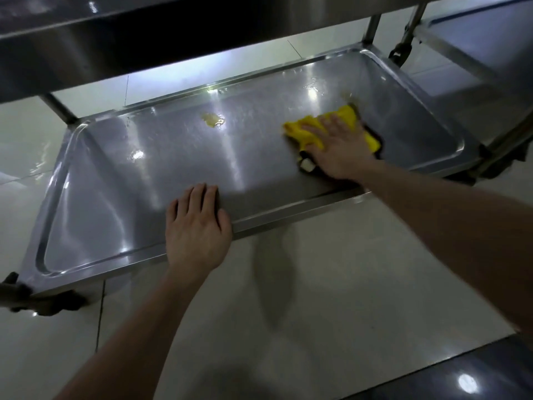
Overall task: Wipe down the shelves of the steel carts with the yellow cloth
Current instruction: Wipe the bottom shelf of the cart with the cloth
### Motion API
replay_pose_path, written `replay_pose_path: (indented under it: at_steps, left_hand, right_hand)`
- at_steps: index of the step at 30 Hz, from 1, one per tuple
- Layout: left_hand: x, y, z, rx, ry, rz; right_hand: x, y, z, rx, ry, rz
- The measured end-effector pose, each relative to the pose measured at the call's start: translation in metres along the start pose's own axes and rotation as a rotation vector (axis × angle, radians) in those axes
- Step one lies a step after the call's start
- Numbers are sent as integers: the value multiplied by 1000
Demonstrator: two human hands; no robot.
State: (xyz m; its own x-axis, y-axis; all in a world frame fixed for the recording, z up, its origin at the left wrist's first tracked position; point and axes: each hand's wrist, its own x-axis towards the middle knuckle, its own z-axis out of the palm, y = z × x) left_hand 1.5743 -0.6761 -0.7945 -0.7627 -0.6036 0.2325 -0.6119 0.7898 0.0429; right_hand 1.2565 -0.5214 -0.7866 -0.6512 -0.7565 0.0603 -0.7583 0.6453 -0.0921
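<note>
1. While the right hand (340,151) is pressing it flat, the yellow cloth (347,112) is lying on the lower shelf (129,174) of the steel cart, toward the shelf's right end. The fingers are spreading wide and straight across the cloth, pinching nothing.
2. At the near edge of the cloth, under the heel of that hand, a dark border and a small pale bit are showing. I cannot tell what they are.
3. Left of the cloth and well apart from it, a yellowish stain (213,119) is sitting near the far rim, and wet streaks are glinting between the 2.
4. Left of the cloth and nearer the camera, the left hand (196,226) is resting over the front rim. Its fingers are lying together and nearly straight, holding nothing and seemingly bracing the cart.
5. Wiping this shelf looks to be the step in hand. Doing it well is likely calling for a flat palm, even pressure, overlapping strokes leftward to the stain and passes into the rounded corners, since a dark caster (49,304) suggests the cart could roll.
6. As a shallow tray with a raised rim, the shelf is holding the cloth, the stain and the moisture.
7. Above the cloth, the upper shelf (86,39) is overhanging and hiding its own contents.
8. Right of the cloth and beyond it, a second cart (476,39) is standing near.
</note>
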Motion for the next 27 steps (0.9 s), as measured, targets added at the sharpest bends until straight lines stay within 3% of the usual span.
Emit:
replay_pose_path:
  at_steps: [3,9,16,20,23,25,27]
  left_hand:
    - [0,3,-2,2,-13,-14]
    - [2,10,-15,-97,-72,-37]
    - [53,117,2,-113,-20,15]
    - [55,115,13,-113,45,-22]
    - [51,111,15,-91,45,-16]
    - [50,112,12,-82,28,7]
    - [49,114,7,-100,5,-2]
  right_hand:
    - [-13,55,-5,57,-75,93]
    - [-17,40,0,81,1,130]
    - [-20,31,-5,71,-34,111]
    - [-56,8,-3,49,-31,-82]
    - [-68,29,-5,58,-60,-236]
    - [-60,72,-13,67,-83,-156]
    - [-50,123,-21,60,-76,55]
